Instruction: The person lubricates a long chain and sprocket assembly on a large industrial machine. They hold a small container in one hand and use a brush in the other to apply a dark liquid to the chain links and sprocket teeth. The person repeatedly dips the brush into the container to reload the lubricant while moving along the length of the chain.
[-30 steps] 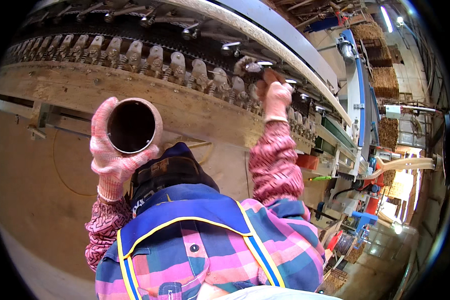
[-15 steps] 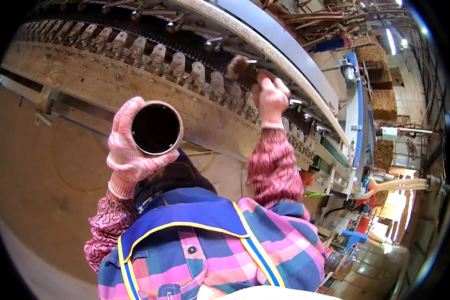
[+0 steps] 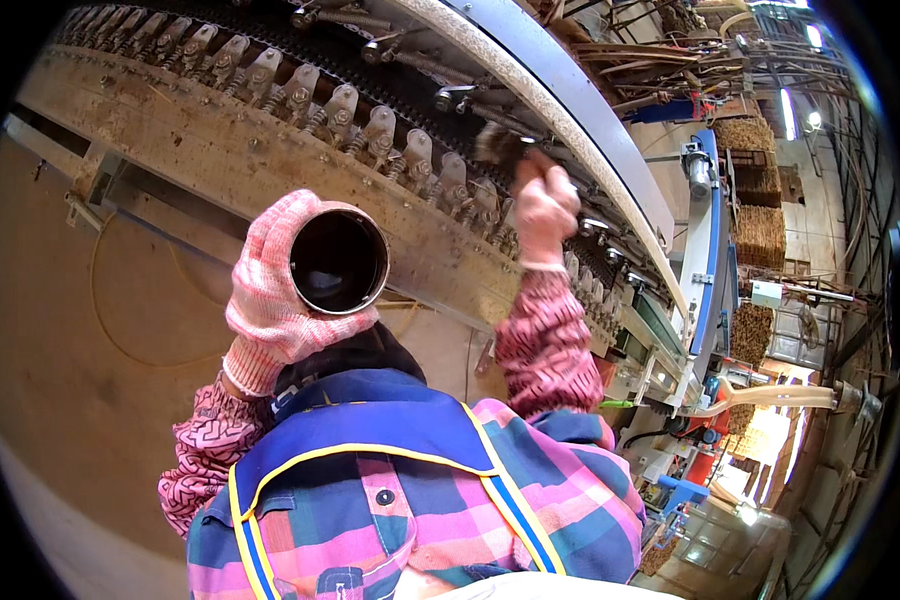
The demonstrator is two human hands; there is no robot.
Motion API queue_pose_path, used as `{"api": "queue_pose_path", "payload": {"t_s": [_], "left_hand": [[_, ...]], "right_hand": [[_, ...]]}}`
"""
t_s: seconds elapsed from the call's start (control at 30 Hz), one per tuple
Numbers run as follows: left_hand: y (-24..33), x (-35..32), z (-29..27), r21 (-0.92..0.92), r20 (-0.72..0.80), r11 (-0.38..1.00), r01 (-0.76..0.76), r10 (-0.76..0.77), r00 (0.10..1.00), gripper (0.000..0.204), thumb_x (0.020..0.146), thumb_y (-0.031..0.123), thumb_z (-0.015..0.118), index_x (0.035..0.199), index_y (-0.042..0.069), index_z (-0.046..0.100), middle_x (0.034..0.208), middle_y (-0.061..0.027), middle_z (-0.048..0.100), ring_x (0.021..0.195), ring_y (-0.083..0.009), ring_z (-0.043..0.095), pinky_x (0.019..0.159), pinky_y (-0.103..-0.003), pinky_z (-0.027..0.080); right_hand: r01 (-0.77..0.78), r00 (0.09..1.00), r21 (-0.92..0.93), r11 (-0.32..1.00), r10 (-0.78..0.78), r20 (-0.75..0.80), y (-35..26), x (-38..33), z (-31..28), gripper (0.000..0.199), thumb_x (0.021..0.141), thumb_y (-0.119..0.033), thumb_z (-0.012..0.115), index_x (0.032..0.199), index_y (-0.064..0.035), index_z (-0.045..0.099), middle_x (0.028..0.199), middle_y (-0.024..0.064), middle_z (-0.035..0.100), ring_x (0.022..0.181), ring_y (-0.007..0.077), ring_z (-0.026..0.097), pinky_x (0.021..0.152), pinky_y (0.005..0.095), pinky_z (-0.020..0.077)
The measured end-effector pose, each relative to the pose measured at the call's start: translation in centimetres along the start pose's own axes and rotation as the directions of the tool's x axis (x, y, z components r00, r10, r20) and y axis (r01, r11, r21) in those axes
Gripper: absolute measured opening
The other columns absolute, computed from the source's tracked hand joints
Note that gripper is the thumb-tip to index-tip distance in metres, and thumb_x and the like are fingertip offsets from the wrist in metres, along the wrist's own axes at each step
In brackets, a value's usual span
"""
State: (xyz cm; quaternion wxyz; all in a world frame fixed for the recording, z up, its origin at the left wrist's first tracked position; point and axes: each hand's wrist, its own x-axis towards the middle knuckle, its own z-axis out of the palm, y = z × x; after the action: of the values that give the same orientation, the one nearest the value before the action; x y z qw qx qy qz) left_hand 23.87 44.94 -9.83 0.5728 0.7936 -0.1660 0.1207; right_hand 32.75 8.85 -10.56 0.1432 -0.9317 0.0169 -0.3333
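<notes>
Pink-gloved left hand (image 3: 270, 290) is wrapped around a dark can (image 3: 338, 262); the brush (image 3: 498, 145) is gripped by the right hand (image 3: 544, 207) against the chain clips (image 3: 390, 140) above. Bristles could probably snag there.

Big dusty workshop hall with a long machine frame (image 3: 270, 150) carrying a row of metal clamps (image 3: 370, 125). Stacked straw-coloured bundles (image 3: 760, 235) off right, blue machinery (image 3: 715, 290), bright strip lights (image 3: 790, 110) overhead, brownish floor (image 3: 60, 330).
</notes>
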Motion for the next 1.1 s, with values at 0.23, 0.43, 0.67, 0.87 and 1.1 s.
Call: {"api": "queue_pose_path", "payload": {"t_s": [0.23, 0.43, 0.67, 0.87, 1.1], "left_hand": [[0.5, 0.3, -0.3, 0.037, -0.028, 0.999, 0.001, 0.0, 1.0, 0.109, 0.054, 0.042, 0.099, 0.145, 0.007, 0.049, 0.138, -0.0186, 0.057, 0.127, -0.039, 0.057, 0.109, -0.046, 0.048], [0.7, 0.7, -0.4, 0.052, -0.007, 0.999, 0.0, 0.0, 1.0, 0.107, 0.054, 0.041, 0.098, 0.144, 0.007, 0.049, 0.138, -0.0185, 0.057, 0.127, -0.0389, 0.057, 0.109, -0.046, 0.049], [0.2, -0.1, -0.8, 0.085, -0.036, 0.995, -0.047, 0.05, 0.998, 0.111, 0.055, 0.041, 0.099, 0.146, 0.005, 0.048, 0.141, -0.0207, 0.056, 0.131, -0.0394, 0.056, 0.11, -0.046, 0.048], [0.0, -0.1, -0.7, 0.07, -0.068, 0.994, -0.081, 0.086, 0.994, 0.107, 0.055, 0.04, 0.099, 0.144, 0.005, 0.051, 0.141, -0.0205, 0.056, 0.131, -0.0391, 0.057, 0.11, -0.046, 0.048], [0.8, 0.3, -0.8, 0.078, -0.103, 0.996, -0.034, 0.042, 0.994, 0.106, 0.049, 0.033, 0.099, 0.141, 0.01, 0.052, 0.136, -0.0135, 0.06, 0.127, -0.0349, 0.058, 0.109, -0.044, 0.05]], "right_hand": [[-0.021, 0.964, 0.14, 0.99, -0.017, 0.265, -2.4, 1.4, -4.7, 0.023, 0.093, -0.012, 0.073, 0.114, -0.0029, 0.076, 0.111, 0.0155, 0.076, 0.098, 0.0247, 0.075, 0.09, 0.0312, 0.0581], [0.437, 0.859, -0.327, 0.838, -0.282, 0.427, -0.4, 0.8, -0.8, 0.023, 0.089, -0.014, 0.078, 0.112, -0.0116, 0.078, 0.103, 0.0101, 0.079, 0.08, 0.0171, 0.076, 0.07, 0.0294, 0.0581], [0.513, 0.744, 0.079, 0.855, -0.489, 0.456, -1.0, 5.8, -5.3, 0.031, 0.087, -0.011, 0.076, 0.117, -0.0155, 0.075, 0.105, 0.0099, 0.077, 0.09, 0.0254, 0.076, 0.081, 0.0343, 0.0602], [0.507, 0.748, 0.055, 0.86, -0.471, 0.468, -1.3, 4.1, -0.6, 0.028, 0.09, -0.017, 0.075, 0.118, -0.0141, 0.075, 0.105, 0.013, 0.077, 0.093, 0.0276, 0.075, 0.083, 0.0343, 0.0601], [0.442, 0.79, 0.158, 0.883, -0.467, 0.396, 0.3, 4.5, -4.2, 0.031, 0.086, -0.009, 0.08, 0.117, -0.0102, 0.076, 0.106, 0.0135, 0.078, 0.093, 0.0256, 0.077, 0.083, 0.0346, 0.0607]]}}
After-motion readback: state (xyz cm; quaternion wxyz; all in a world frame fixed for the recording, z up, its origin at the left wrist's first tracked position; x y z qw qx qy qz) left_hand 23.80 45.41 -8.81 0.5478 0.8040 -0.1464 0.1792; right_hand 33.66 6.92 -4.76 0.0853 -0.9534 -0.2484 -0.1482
